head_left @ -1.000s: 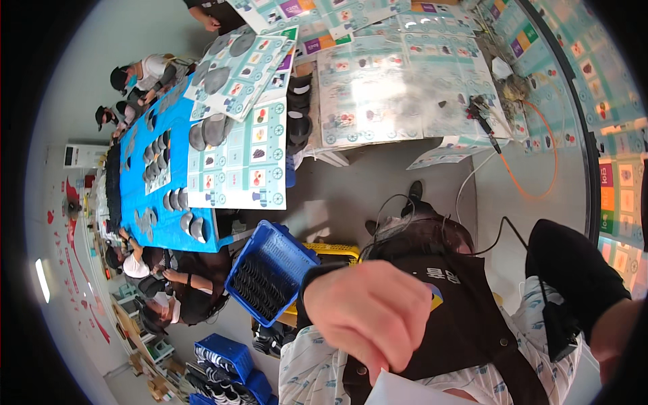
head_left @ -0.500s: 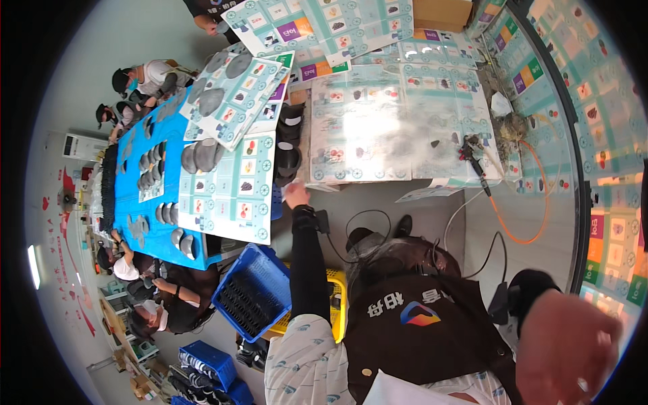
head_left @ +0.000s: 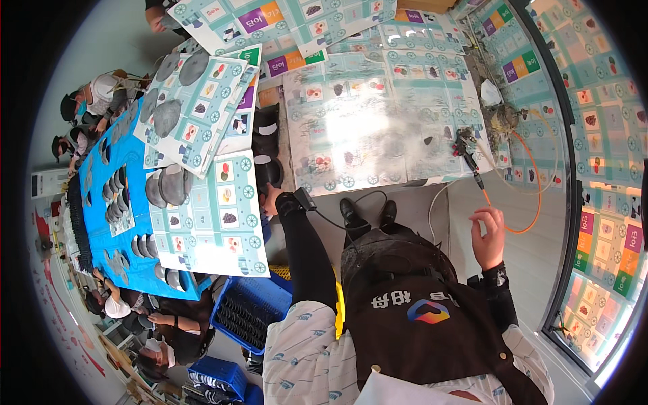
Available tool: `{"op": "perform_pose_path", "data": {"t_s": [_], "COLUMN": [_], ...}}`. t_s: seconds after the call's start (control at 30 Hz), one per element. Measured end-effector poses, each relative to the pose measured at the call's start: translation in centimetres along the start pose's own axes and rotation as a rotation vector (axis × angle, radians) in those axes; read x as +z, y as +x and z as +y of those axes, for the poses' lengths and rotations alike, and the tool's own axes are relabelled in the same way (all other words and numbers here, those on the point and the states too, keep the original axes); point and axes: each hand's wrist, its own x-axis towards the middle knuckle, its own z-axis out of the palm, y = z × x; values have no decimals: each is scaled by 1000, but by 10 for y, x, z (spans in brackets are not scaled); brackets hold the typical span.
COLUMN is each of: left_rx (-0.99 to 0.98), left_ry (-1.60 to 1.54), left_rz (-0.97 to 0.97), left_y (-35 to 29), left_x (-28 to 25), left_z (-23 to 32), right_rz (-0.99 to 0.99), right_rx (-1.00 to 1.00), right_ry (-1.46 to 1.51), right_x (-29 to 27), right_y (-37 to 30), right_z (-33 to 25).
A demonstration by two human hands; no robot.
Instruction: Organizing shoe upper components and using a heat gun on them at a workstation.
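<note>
My left hand (head_left: 273, 200) reaches to the near end of a row of dark grey curved pieces (head_left: 268, 170), shaped like shallow shells with a pale patch. Its fingers close on the edge of the nearest piece and are partly hidden there. My right hand (head_left: 489, 239) is raised over the floor in front of the work table (head_left: 378, 152), loosely bent with fingers apart and nothing in it. Beyond it, a spray gun (head_left: 467, 154) with an orange hose (head_left: 533, 216) lies at the table's right side.
More dark pieces lie on printed boards (head_left: 209, 229) and a blue-covered table (head_left: 101, 196) at left. A blue crate (head_left: 246, 297) filled with dark pieces stands below, beside a yellow crate (head_left: 340, 312). Co-workers (head_left: 101, 94) sit along the blue table. A framed screen of printed boards rises at right.
My left hand has reached leftward to the dark piece. My right hand has moved from the lower right corner up and inward. The whole view has shifted a little.
</note>
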Motion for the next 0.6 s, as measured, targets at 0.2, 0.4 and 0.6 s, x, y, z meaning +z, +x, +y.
{"op": "perform_pose_path", "data": {"t_s": [0.2, 0.4, 0.6], "left_rx": [315, -134, 279], "left_ry": [-3, -790, -349], "left_rz": [-140, -1225, -1777], "left_y": [50, -146, -260], "left_x": [-29, -136, -180], "left_z": [-31, -30, -37], "right_rz": [-116, -491, -353], "right_rx": [-38, 379, 319], "right_ry": [140, 1136, 666], "right_x": [44, 121, 163], "right_y": [13, 43, 81], "right_z": [-9, 0, -5]}}
